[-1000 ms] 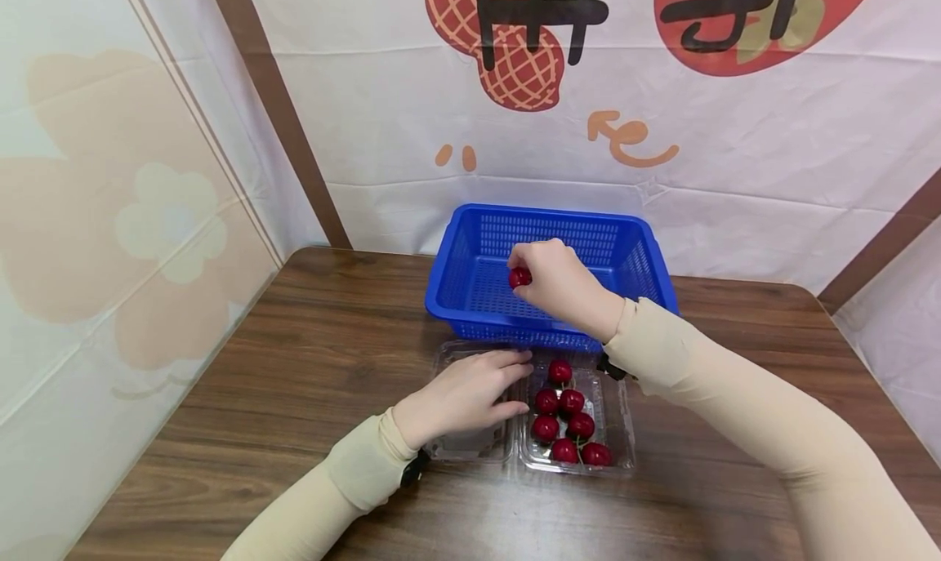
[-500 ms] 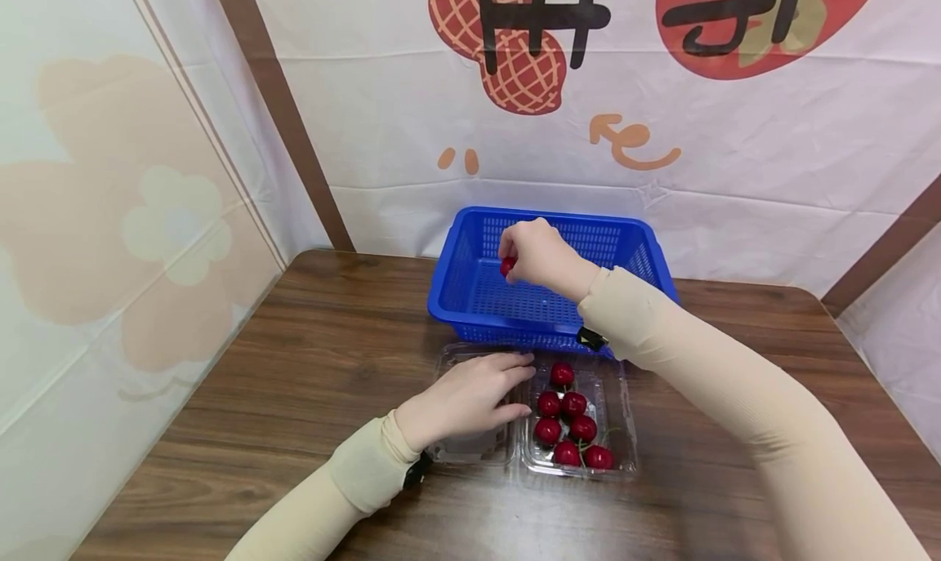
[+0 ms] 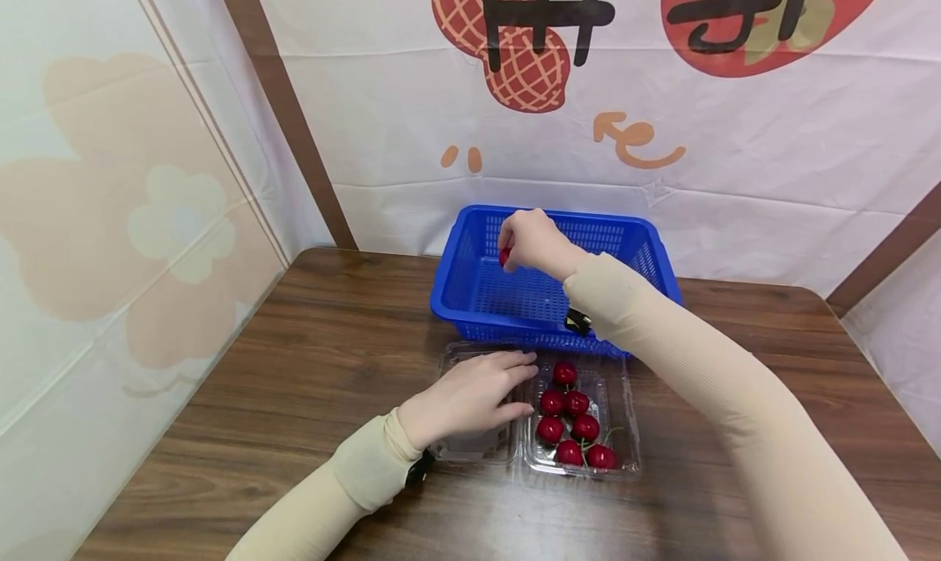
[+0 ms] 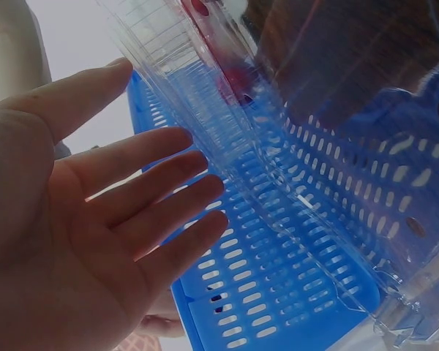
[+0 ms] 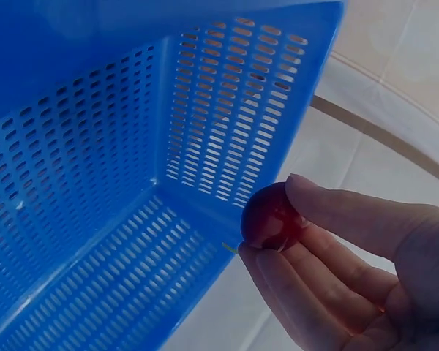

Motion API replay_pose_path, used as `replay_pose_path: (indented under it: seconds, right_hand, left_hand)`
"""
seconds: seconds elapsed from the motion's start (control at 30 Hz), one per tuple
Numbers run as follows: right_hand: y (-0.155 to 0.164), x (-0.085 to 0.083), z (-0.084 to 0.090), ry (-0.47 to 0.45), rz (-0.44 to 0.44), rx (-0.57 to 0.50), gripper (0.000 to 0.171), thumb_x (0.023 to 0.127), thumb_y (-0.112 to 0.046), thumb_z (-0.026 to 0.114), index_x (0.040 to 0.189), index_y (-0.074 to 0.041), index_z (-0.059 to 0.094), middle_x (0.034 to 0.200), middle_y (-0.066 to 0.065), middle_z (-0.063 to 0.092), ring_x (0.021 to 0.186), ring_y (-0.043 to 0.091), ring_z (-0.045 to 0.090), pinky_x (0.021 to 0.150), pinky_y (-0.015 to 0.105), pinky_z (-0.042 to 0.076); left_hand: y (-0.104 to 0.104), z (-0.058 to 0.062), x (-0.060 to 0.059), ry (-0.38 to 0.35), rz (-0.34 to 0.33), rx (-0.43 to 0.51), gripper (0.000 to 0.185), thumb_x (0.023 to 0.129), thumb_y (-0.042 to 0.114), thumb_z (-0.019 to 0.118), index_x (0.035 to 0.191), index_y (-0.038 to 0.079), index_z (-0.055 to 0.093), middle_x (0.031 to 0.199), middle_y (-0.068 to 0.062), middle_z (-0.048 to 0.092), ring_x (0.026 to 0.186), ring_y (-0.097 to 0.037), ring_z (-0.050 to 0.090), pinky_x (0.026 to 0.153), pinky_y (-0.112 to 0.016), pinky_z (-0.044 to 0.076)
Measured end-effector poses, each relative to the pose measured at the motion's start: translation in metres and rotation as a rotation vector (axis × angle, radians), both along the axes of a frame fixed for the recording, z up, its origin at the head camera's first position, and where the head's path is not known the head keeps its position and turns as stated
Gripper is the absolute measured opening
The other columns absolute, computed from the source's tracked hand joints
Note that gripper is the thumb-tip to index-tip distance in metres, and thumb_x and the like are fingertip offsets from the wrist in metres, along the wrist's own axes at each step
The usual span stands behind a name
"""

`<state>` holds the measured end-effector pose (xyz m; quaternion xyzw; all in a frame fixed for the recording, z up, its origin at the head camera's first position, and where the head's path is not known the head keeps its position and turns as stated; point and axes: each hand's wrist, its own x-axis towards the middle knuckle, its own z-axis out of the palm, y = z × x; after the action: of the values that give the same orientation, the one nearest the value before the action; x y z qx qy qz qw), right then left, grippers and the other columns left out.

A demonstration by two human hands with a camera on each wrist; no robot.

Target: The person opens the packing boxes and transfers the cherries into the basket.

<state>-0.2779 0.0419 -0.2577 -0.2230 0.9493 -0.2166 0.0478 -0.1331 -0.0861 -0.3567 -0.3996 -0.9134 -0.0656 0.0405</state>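
Observation:
My right hand (image 3: 532, 241) pinches a red cherry (image 5: 272, 217) between thumb and fingers, over the blue basket (image 3: 470, 322). A bit of green stem shows by the fingertips in the right wrist view. Straight-fingered, my left hand (image 3: 470, 394) rests on the left half of a clear plastic clamshell box (image 3: 632, 438), palm down. Several cherries (image 3: 586, 427), some with green stems, lie in the box's right half, beside the left fingertips. In the left wrist view the left fingers (image 4: 183, 245) are spread along the clear plastic, with the basket's slotted wall behind it.
The basket stands at the back of the brown wooden table (image 3: 331, 340), just behind the plastic box. A white printed cloth (image 3: 382, 120) hangs behind the table and along its left side.
My right hand has moved up and slightly left with the cherry, farther over the basket. The left hand keeps its place on the plastic box.

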Motion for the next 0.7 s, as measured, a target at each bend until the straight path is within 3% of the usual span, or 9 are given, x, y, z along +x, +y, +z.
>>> replay_pose_path:
  seconds: [0.7]
  right_hand:
    - [-0.008,-0.041,-0.022,-0.001,-0.008,-0.011,0.030,0.070,-0.004,0.081,0.099,-0.004,0.072,0.100,0.011,0.070,0.094,0.024,0.062,0.083,0.035,0.054]
  left_hand:
    - [-0.001,0.000,0.001,0.009,0.000,-0.003,0.050,0.090,0.043,0.060,0.128,0.010,0.060,0.139,-0.006,0.053,0.127,-0.019,0.051,0.105,-0.032,0.043]
